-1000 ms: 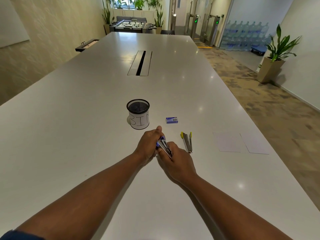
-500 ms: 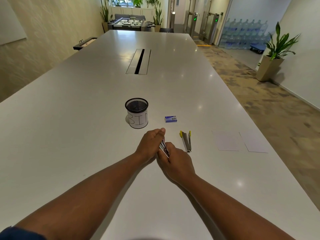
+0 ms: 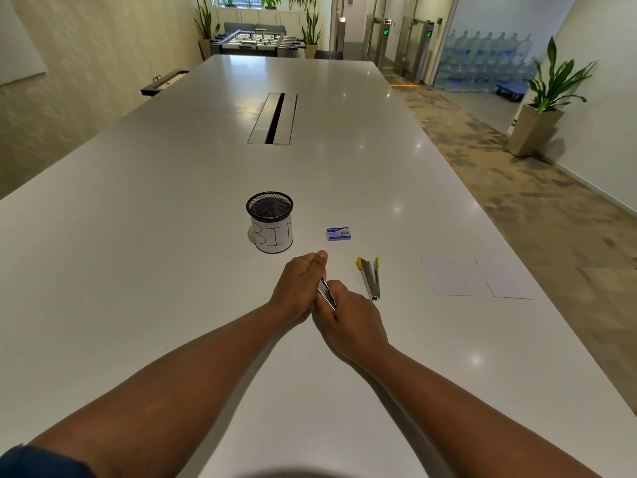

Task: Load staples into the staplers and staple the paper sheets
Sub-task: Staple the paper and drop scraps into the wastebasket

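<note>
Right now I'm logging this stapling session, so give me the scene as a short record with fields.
held item: stapler, mostly hidden between both hands
left hand: grips the stapler's far end
right hand: grips its near end
second stapler: yellow-tipped, lying open on the table
staple box: blue, closed, right of the bin
bin: black mesh cup labelled BIN
paper sheets: two, flat, unstapled, at far right

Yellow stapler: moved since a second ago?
No. The yellow stapler lies in the same spot, between the staple box and the paper sheets.

A mesh cup (image 3: 270,220) labelled "BIN" stands on the white table (image 3: 172,188).
</note>
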Tool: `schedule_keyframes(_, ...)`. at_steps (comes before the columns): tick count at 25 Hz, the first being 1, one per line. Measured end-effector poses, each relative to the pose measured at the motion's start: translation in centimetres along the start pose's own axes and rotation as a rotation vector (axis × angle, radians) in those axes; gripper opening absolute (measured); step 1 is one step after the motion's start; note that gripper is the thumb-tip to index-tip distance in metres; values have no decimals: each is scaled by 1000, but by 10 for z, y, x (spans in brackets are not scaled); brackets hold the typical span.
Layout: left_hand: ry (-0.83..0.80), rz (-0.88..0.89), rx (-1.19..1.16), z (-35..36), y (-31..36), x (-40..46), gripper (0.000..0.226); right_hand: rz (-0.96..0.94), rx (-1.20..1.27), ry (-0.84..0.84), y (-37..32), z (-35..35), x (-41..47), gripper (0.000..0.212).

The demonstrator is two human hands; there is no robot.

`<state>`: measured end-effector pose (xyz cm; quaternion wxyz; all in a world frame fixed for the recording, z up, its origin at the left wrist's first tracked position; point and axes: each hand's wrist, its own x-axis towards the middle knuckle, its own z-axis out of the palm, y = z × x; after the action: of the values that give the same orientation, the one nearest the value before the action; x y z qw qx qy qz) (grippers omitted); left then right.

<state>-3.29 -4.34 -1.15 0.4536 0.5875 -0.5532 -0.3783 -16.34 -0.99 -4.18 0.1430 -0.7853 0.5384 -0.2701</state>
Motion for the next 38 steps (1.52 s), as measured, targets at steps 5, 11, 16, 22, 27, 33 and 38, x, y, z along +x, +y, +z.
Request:
schedule_keyframes(5, -25, -56, -121, -1, -2, -1, 45, 39, 33, 19, -1, -2, 1, 40)
schedule_keyframes(11, -52, -24, -262, -4, 1, -6, 38, 83, 170, 109, -5, -11, -4, 24)
schedule_keyframes(16, 65, -23, -101, 4, 6, -10, 26, 220, 455, 289, -4, -26, -9, 17)
schedule_keyframes(22, 4, 249, 204, 58, 42, -12, 20, 335, 518, 433, 42, -85, -13, 13)
schedule_keyframes(27, -236, 373, 370, 125, 63, 8, 15, 508, 350, 435, 102, -130, -25, 25)
schedule_keyframes(33, -498, 288, 658, 176, 61, 48, 80, 657, 498, 388, 148, -145, -30, 20)
schedule_keyframes(38, -479, 348, 803, 186, 57, 58, 50, 668, 602, 361, 161, -147, -30, 15)
